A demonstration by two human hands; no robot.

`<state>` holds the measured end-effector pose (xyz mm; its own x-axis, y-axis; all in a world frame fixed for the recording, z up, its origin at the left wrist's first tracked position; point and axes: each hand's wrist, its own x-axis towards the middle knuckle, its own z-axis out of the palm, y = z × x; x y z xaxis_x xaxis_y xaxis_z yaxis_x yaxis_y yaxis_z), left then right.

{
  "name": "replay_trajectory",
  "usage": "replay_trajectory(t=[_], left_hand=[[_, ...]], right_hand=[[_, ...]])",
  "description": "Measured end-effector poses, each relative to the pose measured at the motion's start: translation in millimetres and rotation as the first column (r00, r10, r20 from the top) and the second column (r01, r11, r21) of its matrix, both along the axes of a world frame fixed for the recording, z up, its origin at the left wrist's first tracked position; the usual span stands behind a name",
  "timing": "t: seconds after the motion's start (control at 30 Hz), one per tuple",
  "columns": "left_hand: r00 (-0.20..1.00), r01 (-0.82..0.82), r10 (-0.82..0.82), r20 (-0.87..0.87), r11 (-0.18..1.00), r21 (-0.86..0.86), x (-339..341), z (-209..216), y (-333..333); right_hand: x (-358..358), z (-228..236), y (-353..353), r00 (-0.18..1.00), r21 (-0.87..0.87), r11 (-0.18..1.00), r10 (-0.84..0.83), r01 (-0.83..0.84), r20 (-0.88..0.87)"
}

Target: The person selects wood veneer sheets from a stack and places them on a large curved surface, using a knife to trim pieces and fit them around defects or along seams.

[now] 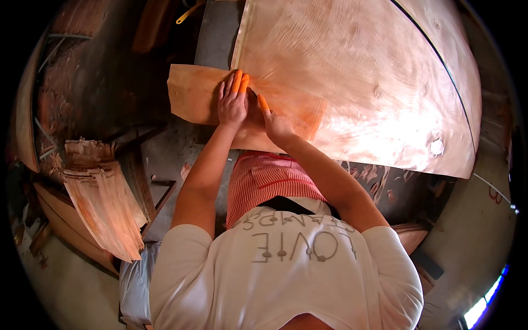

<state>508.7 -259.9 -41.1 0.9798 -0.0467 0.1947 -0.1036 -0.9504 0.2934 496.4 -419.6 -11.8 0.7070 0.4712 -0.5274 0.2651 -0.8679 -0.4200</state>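
Observation:
My left hand point(232, 105) lies flat on a thin wood veneer piece point(192, 93), fingers stretched away from me, with orange covers on two fingertips. This piece sticks out past the left edge of a broad veneer sheet point(352, 60). Close beside it, my right hand point(278, 125) is closed round a slim dark tool, its tip point(253, 92) showing ahead of an orange-covered finger. The tool looks like a small knife, but most of it is hidden in the hand. Under the right hand, a redder veneer patch point(312, 118) rests on the broad sheet.
A dark cord point(434, 49) crosses the broad sheet at the right. At the far left of the table lies a yellow-handled tool point(190, 12). A bundle of ragged veneer strips point(107, 206) stands at my left, above a grey plastic bag point(136, 286). Wood scraps point(374, 179) lie below the sheet's near edge.

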Motion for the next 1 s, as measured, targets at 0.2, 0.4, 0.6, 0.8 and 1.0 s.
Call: replay_trajectory(t=[0.2, 0.4, 0.6, 0.8, 1.0], left_hand=[[0.998, -0.049, 0.050, 0.035, 0.999, -0.024, 2, 8, -16], [0.997, -0.081, 0.081, -0.002, 0.997, 0.018, 3, 10, -22], [0.998, -0.066, 0.067, -0.014, 0.997, 0.034, 6, 8, -23], [0.996, -0.086, 0.085, -0.020, 0.996, -0.021, 5, 11, -19], [0.995, -0.094, 0.091, -0.037, 0.993, -0.068, 1, 13, -15]], right_hand=[[-37, -12, -51, 0.995, -0.055, 0.997, -0.050, 0.045, -0.086], [-16, 32, -129, 0.949, -0.201, 0.932, 0.273, -0.302, -0.157], [80, 38, -218, 0.766, -0.172, 0.748, 0.639, -0.641, -0.074], [101, 63, -202, 0.691, -0.196, 0.675, 0.723, -0.711, -0.015], [121, 47, -86, 0.709, -0.137, 0.732, 0.680, -0.667, 0.185]])
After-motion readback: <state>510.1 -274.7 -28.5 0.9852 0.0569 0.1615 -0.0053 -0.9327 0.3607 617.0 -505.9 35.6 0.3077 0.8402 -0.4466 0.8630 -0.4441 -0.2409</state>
